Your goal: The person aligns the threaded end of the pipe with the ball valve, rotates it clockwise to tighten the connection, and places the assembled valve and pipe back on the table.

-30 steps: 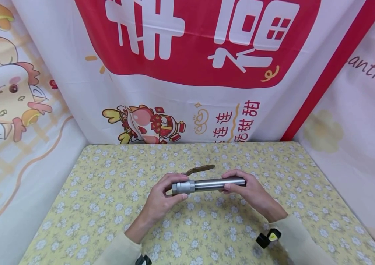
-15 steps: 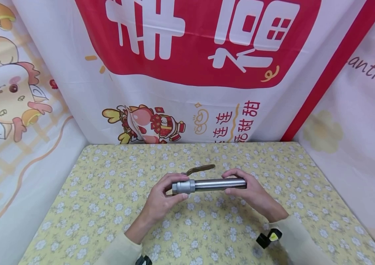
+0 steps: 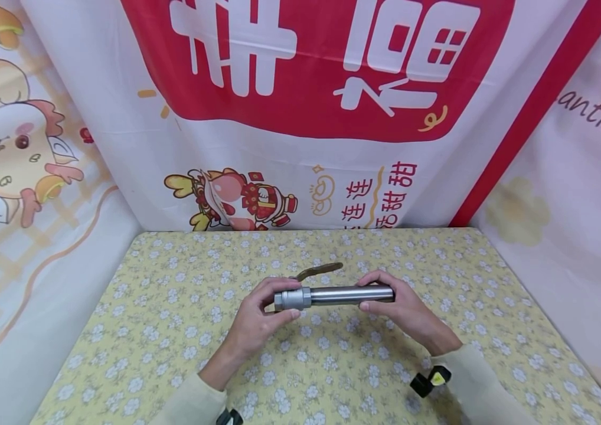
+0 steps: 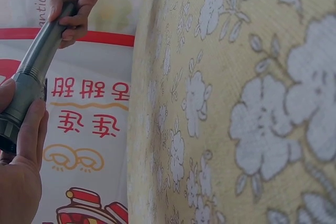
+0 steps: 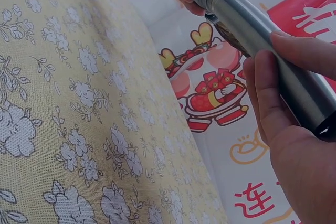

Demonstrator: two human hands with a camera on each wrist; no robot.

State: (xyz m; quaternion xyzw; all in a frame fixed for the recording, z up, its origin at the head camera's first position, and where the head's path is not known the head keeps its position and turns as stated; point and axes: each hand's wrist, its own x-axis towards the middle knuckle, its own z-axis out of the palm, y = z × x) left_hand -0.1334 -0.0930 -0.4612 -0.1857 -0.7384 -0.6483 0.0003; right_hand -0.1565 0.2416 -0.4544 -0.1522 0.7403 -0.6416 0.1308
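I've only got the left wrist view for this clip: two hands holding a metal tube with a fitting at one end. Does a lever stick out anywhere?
Observer: Yes. The head view shows a brown lever starting near the left hand, at the fitting, and slanting along the far side of the tube, with tablecloth visible in the gap.
Operator: Understood. Is anything worn near the right cuff?
Observer: A black device with a yellow patch shows by the right sleeve in the head view.
Operator: And is the left wall plain or printed?
Observer: Printed. The head view shows a cartoon figure with brown eyes there.
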